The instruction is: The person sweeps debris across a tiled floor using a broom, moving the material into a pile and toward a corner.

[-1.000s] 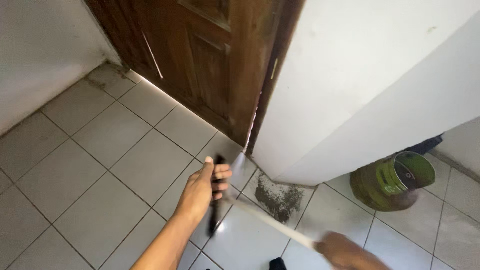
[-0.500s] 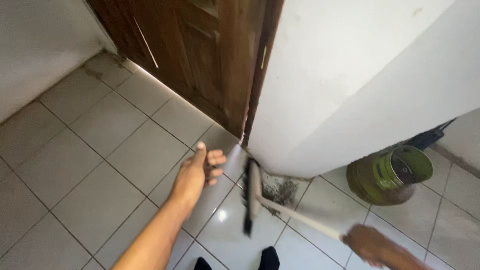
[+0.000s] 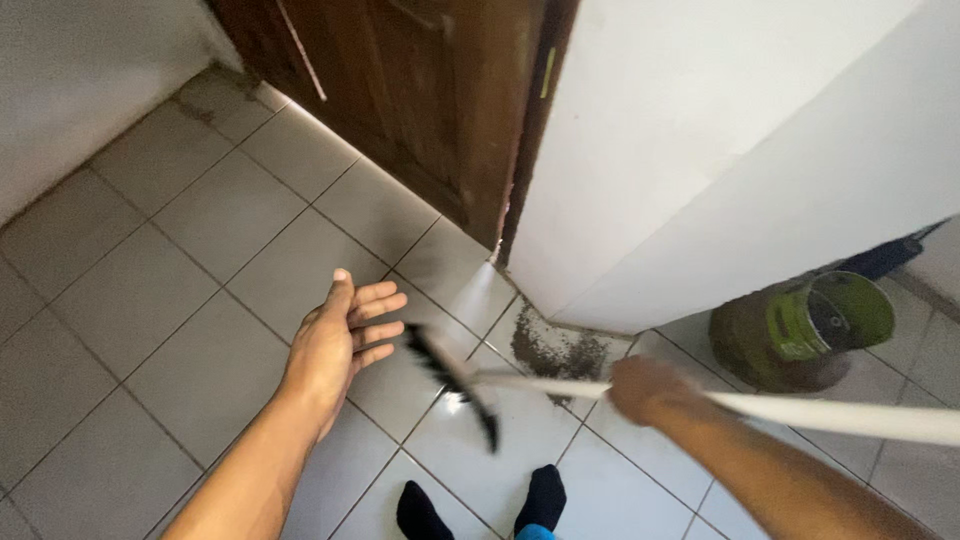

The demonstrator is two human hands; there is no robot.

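Right hand [image 3: 645,388] is closed around the pale handle [image 3: 800,412] of a floor brush, low and right of centre in the frame, and it's motion-blurred, so the individual fingers are hard to make out. The handle runs off the right edge, so its far end is cut off. The left hand [image 3: 340,340] sits left of centre, open with fingers spread and holding nothing, just beside the brush head [image 3: 452,385] but apart from it.

The brush head is a dark, narrow strip, tilted diagonally over the white floor tiles [image 3: 190,300] near bottom centre (blurred too, can't really tell bristles from block). Just right of it there's a patch of dark dirt [image 3: 555,350] on the tile at the foot of the white wall corner [image 3: 700,170].

Further out: a dark wooden door [image 3: 430,100] at the top middle, a round green-and-brown cylinder [image 3: 800,335] on the floor at the right, partly hidden behind the wall, and two feet in dark socks [image 3: 485,505] cut off by the bottom edge.
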